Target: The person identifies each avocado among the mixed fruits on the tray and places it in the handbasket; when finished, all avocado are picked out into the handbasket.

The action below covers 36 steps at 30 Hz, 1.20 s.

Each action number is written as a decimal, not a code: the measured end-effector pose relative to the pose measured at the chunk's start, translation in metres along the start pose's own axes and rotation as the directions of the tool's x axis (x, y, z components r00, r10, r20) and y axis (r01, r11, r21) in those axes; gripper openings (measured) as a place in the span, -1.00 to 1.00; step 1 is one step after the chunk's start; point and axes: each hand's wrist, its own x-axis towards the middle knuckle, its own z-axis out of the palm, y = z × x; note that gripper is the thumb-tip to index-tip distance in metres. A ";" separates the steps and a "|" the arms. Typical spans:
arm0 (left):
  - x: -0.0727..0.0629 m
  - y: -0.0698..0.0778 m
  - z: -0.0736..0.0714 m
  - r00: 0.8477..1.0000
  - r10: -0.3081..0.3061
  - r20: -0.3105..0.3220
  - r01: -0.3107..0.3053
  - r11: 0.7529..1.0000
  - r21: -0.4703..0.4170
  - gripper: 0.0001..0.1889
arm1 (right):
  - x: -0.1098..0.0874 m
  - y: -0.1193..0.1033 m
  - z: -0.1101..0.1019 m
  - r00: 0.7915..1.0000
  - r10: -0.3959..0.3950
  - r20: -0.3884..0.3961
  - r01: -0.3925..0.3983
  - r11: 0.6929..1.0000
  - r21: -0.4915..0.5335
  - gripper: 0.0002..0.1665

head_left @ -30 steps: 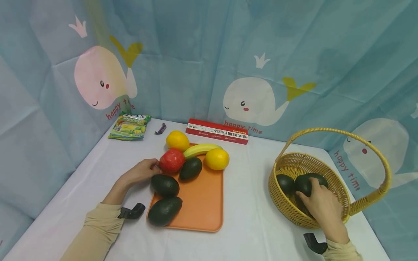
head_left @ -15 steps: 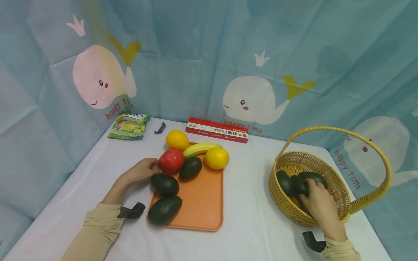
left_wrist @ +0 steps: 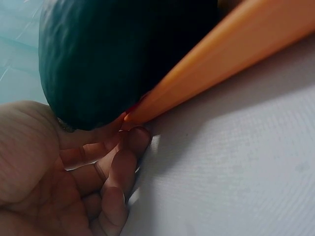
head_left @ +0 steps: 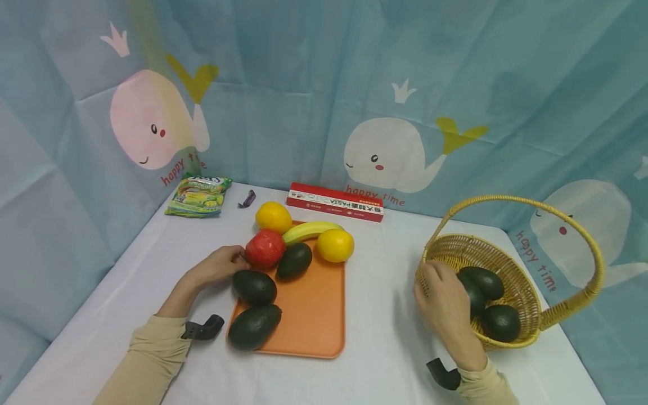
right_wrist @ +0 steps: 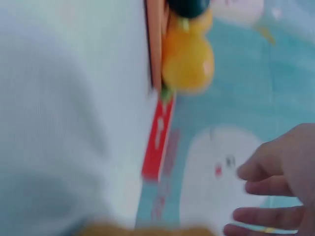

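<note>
My left hand [head_left: 217, 267] is at the left edge of the orange tray [head_left: 314, 315], and in the left wrist view its thumb and fingers pinch the tray's rim. Close by on the tray lie three dark green avocados [head_left: 255, 327], a red pomegranate-like fruit [head_left: 265, 248], a banana [head_left: 311, 230] and two yellow lemon-like fruits [head_left: 335, 245]. Over the left rim of the wicker basket [head_left: 526, 275] hovers my right hand [head_left: 445, 298], fingers spread with nothing between them in the right wrist view. Three avocados [head_left: 501, 323] lie inside the basket, one partly hidden by that hand.
Behind the tray are a red pasta box [head_left: 335, 202], a small purple wrapped candy [head_left: 247, 198] and a green snack bag [head_left: 199, 195]. The basket's tall handle [head_left: 521, 199] arches over it. White cloth covers the table [head_left: 379, 315], and a blue curtain [head_left: 293, 112] hangs behind.
My right hand has let go of an avocado in the basket and moved left to the rim. The avocados there have shifted, one now nearer the front right. My left hand stays put.
</note>
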 end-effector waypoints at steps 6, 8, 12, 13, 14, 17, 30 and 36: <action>-0.001 -0.001 -0.001 1.000 0.005 0.004 -0.005 1.000 -0.004 -0.70 | 0.012 -0.062 0.023 0.969 -0.243 0.054 0.228 0.953 0.199 -0.55; -0.001 -0.002 -0.001 1.000 0.002 0.003 -0.002 1.000 0.000 -0.70 | 0.015 -0.086 0.029 0.931 -0.355 0.086 0.320 0.906 0.276 -0.50; -0.001 -0.004 -0.002 1.000 -0.001 0.002 0.001 1.000 0.007 -0.71 | 0.016 -0.134 0.038 0.839 -0.527 0.136 0.450 0.812 0.371 -0.42; -0.001 -0.004 -0.001 1.000 0.002 0.002 -0.002 1.000 0.007 -0.71 | 0.015 -0.144 0.040 0.818 -0.556 0.146 0.471 0.794 0.384 -0.39; -0.001 -0.004 -0.001 1.000 0.007 0.001 -0.007 1.000 0.008 -0.71 | 0.014 -0.153 0.041 0.800 -0.579 0.156 0.488 0.781 0.390 -0.38; 0.000 -0.003 0.000 1.000 0.019 -0.005 -0.019 1.000 0.013 -0.72 | 0.010 -0.174 0.044 0.739 -0.645 0.197 0.544 0.743 0.391 -0.34; 0.001 -0.001 0.000 1.000 0.022 -0.013 -0.022 1.000 0.011 -0.71 | 0.000 -0.194 0.047 0.643 -0.708 0.293 0.589 0.702 0.401 -0.27; 0.001 -0.002 0.000 1.000 0.019 -0.008 -0.019 1.000 0.011 -0.72 | -0.001 -0.193 0.048 0.650 -0.692 0.316 0.567 0.717 0.405 -0.32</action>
